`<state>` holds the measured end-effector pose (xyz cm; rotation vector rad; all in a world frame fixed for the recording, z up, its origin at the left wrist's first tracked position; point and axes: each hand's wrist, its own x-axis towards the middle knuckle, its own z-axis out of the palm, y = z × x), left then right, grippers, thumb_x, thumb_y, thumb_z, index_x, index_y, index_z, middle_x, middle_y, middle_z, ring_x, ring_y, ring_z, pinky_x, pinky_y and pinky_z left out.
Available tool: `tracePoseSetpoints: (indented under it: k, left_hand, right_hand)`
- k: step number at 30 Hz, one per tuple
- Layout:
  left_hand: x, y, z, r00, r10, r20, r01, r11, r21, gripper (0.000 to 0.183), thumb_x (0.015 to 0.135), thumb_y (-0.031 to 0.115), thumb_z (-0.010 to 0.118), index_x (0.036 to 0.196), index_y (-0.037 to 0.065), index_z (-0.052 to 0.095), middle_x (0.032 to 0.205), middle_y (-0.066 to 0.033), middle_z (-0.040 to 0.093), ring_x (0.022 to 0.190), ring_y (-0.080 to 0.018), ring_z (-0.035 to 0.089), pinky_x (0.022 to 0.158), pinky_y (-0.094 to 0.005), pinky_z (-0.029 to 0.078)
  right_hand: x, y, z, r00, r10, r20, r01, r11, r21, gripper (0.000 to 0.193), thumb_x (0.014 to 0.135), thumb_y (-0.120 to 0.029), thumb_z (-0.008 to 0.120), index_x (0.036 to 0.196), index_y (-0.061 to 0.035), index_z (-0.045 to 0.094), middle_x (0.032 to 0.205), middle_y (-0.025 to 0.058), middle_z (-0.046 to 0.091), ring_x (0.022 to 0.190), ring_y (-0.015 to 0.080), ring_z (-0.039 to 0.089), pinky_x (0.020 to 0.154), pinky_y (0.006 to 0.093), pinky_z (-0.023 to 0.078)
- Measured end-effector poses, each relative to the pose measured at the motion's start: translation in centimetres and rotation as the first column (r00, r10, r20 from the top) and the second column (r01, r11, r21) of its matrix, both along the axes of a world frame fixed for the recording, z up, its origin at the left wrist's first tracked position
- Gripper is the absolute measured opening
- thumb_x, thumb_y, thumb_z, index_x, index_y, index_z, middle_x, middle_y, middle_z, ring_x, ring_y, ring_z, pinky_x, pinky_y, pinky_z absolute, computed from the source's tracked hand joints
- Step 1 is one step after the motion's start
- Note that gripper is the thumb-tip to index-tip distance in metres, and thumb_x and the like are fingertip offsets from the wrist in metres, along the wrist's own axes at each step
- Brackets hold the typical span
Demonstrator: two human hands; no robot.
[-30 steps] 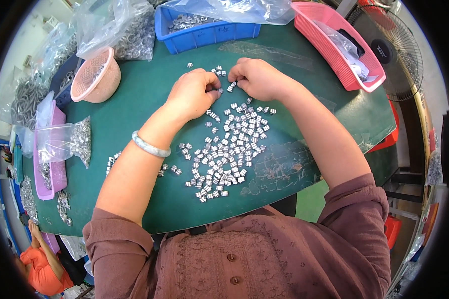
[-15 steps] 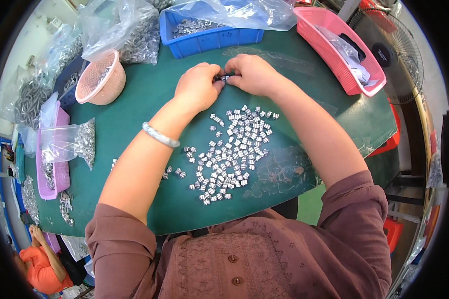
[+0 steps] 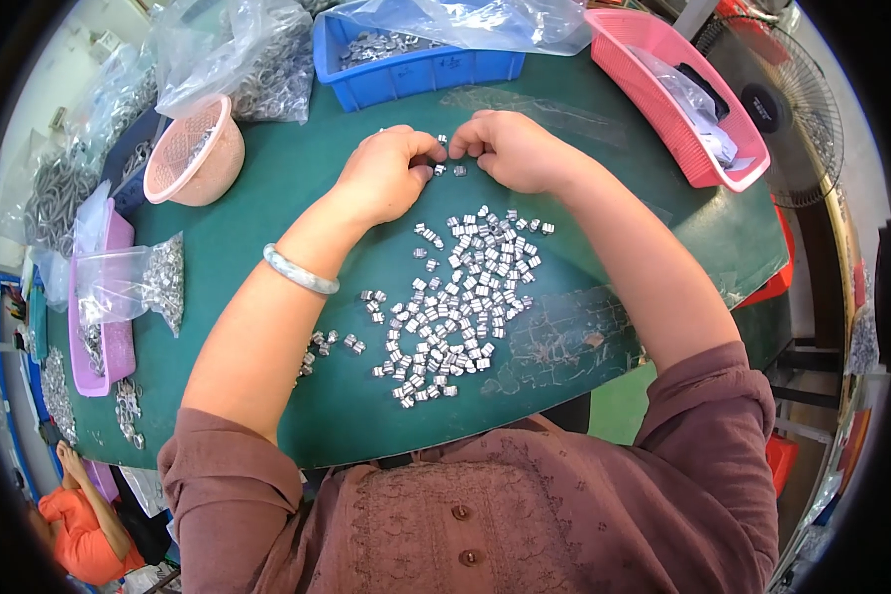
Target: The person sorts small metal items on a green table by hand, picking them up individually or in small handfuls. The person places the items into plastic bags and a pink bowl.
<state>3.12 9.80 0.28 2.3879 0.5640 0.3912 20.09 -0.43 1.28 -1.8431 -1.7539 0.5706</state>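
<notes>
At the far middle of the table both hands hover over a few small silver metal pieces. My left hand (image 3: 384, 174), with a pale bangle (image 3: 300, 270) on its wrist, has its index finger and thumb parted beside one metal piece (image 3: 440, 170). Across from it, my right hand (image 3: 515, 151) has bent fingers, the index finger and thumb apart above another metal piece (image 3: 459, 171). A third piece (image 3: 443, 140) shows between the fingertips. Nearer my body spreads a loose pile of similar silver metal pieces (image 3: 465, 287); a smaller group (image 3: 351, 344) lies by my left forearm.
Beyond my hands stands a blue bin (image 3: 421, 79) of metal parts. A pink basket (image 3: 663, 104) is at far right, near a fan (image 3: 777, 109). To the left are a peach basket (image 3: 198, 163), a purple basket (image 3: 117, 351) and bags of parts (image 3: 163, 282). Another person (image 3: 84, 530) sits at lower left.
My fingertips, close together over metal pieces before, have parted, and separate pieces now show between them. My left forearm has shifted left, uncovering more of the small group beside it.
</notes>
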Motion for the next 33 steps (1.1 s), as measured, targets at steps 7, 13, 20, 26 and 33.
tracePoseSetpoints:
  k: [7,13,20,26,33]
  left_hand:
    - [0.5,-1.0,0.8,0.991,0.097,-0.094,-0.093,0.994,0.049,0.015,0.079,0.008,0.069,0.093,0.002,0.066,0.085,-0.0087,0.061,0.078,-0.0188,0.060,0.071,-0.0317,0.049]
    - [0.2,-0.7,0.3,0.994,0.078,-0.079,-0.068,0.990,0.120,0.014,0.079,0.010,0.069,0.091,0.003,0.067,0.085,-0.0101,0.062,0.076,-0.0229,0.060,0.071,-0.0345,0.048]
    - [0.0,-0.6,0.1,0.997,0.044,-0.058,-0.039,0.995,0.089,0.013,0.079,0.008,0.068,0.092,0.003,0.067,0.085,-0.0100,0.062,0.077,-0.0225,0.060,0.072,-0.0332,0.048]
    - [-0.2,-0.7,0.2,0.996,0.043,-0.075,-0.036,0.996,0.085,0.013,0.080,0.008,0.067,0.092,0.003,0.067,0.085,-0.0104,0.062,0.076,-0.0226,0.060,0.071,-0.0333,0.048]
    - [-0.6,-1.2,0.5,0.995,0.050,-0.081,-0.044,0.996,0.081,0.012,0.080,0.008,0.067,0.091,0.002,0.067,0.086,-0.0107,0.062,0.078,-0.0233,0.061,0.073,-0.0333,0.048]
  right_hand:
    - [-0.5,-0.3,0.5,0.990,0.073,0.118,-0.065,0.996,-0.065,0.014,0.075,-0.004,0.068,0.088,-0.0048,0.066,0.085,0.0080,0.057,0.076,0.0228,0.058,0.069,0.0331,0.048]
    - [-0.6,-0.4,1.4,0.972,0.105,0.212,-0.067,0.981,-0.182,0.009,0.077,-0.009,0.066,0.085,-0.0037,0.065,0.078,0.0109,0.059,0.074,0.0252,0.059,0.070,0.0359,0.048]
    - [-0.1,-0.7,1.5,0.986,0.111,0.126,-0.092,0.985,-0.147,0.019,0.078,-0.007,0.065,0.097,-0.0066,0.067,0.086,0.0121,0.067,0.082,0.0274,0.063,0.073,0.0369,0.050]
    - [-0.7,-0.9,1.2,0.986,0.149,0.075,-0.136,0.979,-0.153,0.016,0.076,-0.004,0.067,0.092,-0.0055,0.067,0.084,0.0076,0.059,0.074,0.0237,0.058,0.069,0.0347,0.048]
    - [-0.5,-1.0,0.8,0.991,0.134,0.027,-0.130,0.985,-0.110,0.013,0.080,-0.008,0.067,0.092,-0.0026,0.066,0.085,0.0062,0.062,0.075,0.0187,0.058,0.070,0.0313,0.047]
